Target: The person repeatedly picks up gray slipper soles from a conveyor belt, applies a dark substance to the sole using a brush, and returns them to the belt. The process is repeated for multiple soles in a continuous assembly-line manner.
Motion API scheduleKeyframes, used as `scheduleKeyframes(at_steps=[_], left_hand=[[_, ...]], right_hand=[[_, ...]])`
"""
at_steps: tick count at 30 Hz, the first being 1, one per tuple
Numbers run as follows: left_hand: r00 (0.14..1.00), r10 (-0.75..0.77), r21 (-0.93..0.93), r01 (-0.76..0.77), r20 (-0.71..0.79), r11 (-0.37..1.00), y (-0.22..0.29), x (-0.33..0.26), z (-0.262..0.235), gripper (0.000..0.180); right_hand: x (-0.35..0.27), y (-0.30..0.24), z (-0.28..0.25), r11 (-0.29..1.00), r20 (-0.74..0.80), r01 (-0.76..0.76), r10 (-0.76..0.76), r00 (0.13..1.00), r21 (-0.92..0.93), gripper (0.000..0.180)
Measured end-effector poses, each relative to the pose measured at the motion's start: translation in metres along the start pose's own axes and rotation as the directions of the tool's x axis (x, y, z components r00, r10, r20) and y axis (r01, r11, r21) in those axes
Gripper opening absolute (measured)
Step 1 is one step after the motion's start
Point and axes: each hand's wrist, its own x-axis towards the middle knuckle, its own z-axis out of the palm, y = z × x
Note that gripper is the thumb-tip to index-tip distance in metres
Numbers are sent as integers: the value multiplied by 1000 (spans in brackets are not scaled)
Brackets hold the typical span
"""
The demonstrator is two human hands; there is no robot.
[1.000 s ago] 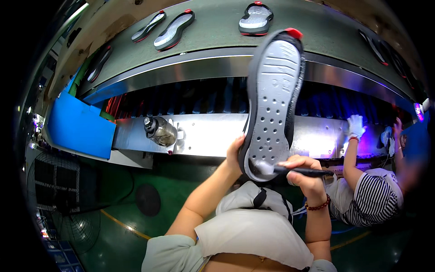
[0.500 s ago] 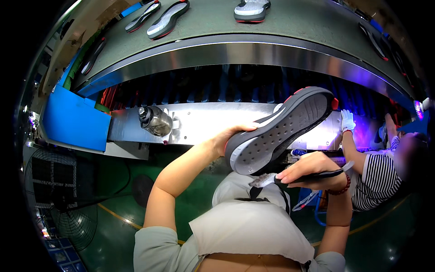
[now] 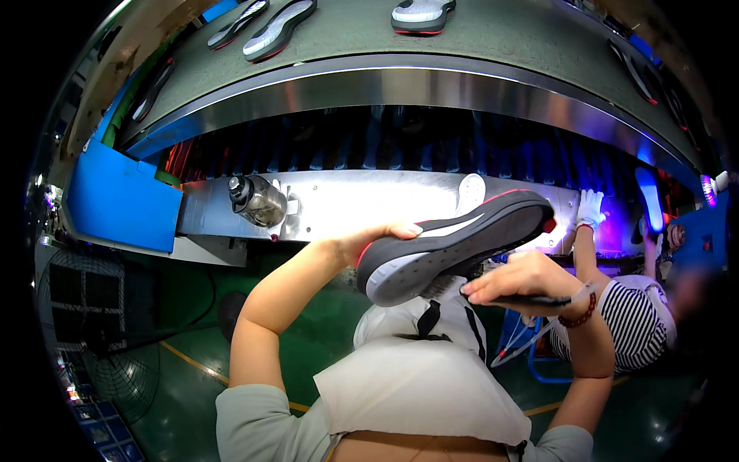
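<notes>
Head view: the left hand [image 3: 362, 240] holds a dark shoe sole [image 3: 462, 242] by its rounded left end, above the person's lap and on the near side of a steel ledge [image 3: 369, 202]. Its thumb lies along the upper edge; the other fingers are mostly hidden behind the sole, so how far they wrap round cannot be told. The sole lies tilted, its dimpled grey underside turned toward the person and its red-tipped end to the right. The right hand [image 3: 527, 279] has its fingers closed narrowly around the dark handle of a brush [image 3: 539, 300], whose bristles point left, just below the lower edge of the sole; whether they touch it is hard to tell. The sole looks light enough for one hand and fairly stiff, probably with a little give in the foam, and it is unlikely to break; a wet or coated face could be slippery. The side wall at the rounded end seems the best place to take hold, with thumb and fingers on opposite edges and off the broad dimpled face. The brush looks light, with soft bristles, and is best pinched on the handle. Beyond the sole, a white sole-shaped piece [image 3: 471, 191] shows on the ledge, with a bottle [image 3: 262, 202] to its left. On the far belt [image 3: 346, 38] lie more grey soles [image 3: 281, 29], and to the right is a co-worker's gloved hand [image 3: 590, 208].
</notes>
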Motion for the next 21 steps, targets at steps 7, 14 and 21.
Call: scheduleKeyframes(at_steps=[7,14,21], left_hand=[[956,-70,-114,38,-285,993,-7,-8,-21,54],[987,92,39,-88,-132,995,-15,-17,-50,56],[977,126,-6,-129,-170,992,-21,-23,-65,55]], right_hand=[[-4,2,-9,1000,-163,-7,4,987,-13,14],[-13,-8,0,980,-216,-33,76,974,196,15],[-29,-3,7,966,-162,-124,163,973,225,18]])
